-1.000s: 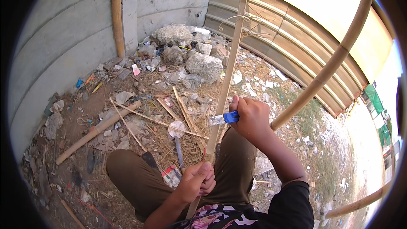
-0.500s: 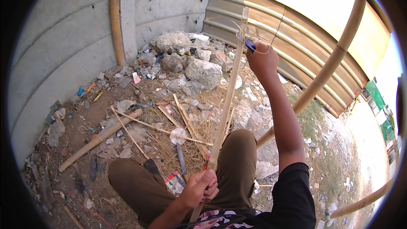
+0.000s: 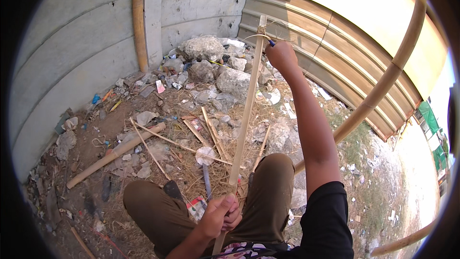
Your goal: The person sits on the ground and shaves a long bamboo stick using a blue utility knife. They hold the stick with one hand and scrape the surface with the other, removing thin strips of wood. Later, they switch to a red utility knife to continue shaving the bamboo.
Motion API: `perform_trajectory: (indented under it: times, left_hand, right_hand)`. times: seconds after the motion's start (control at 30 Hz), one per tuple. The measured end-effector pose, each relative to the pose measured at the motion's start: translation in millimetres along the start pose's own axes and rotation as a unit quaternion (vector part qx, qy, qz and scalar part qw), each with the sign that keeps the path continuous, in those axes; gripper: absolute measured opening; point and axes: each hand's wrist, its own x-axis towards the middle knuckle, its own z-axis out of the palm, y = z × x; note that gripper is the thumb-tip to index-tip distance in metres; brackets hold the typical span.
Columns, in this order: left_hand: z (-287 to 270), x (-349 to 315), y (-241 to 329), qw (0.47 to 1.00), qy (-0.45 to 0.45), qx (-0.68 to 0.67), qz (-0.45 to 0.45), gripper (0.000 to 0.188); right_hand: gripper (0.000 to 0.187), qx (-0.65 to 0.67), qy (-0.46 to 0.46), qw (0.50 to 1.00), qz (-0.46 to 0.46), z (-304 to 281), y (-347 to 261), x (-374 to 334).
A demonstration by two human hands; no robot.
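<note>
Bamboo strip [image 3: 246, 115] in the head view points away in front of you, leaning right. Your left hand [image 3: 221, 216] grips it low down; your right hand [image 3: 281, 56], wrapped around a blue tool [image 3: 271, 43], is near its far end.

Not a word, number or sign can be read from where I stand: the red-and-white packet [image 3: 195, 209] at the lower centre of the frame and the pink-and-white scrap [image 3: 160, 86] left of the upper centre are too small to make out.
</note>
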Motion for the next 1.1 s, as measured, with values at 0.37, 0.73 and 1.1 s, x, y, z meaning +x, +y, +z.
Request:
perform_trajectory:
  times: [0.37,0.73,1.1]
  left_hand:
    - [-1,-3,5,1.000,-0.031,-0.002,0.001,0.043]
    - [-16,0,-3,0.971,-0.153,-0.167,-0.078,0.048]
    - [-2,4,-21,0.946,-0.221,-0.177,-0.155,0.044]
  right_hand:
    - [0.042,0.099,-0.086,0.979,-0.159,25,4,-215]
    - [0.028,0.136,0.054,0.954,-0.261,59,-2,-314]
    - [0.038,0.045,0.118,0.990,-0.055,1,14,-198]
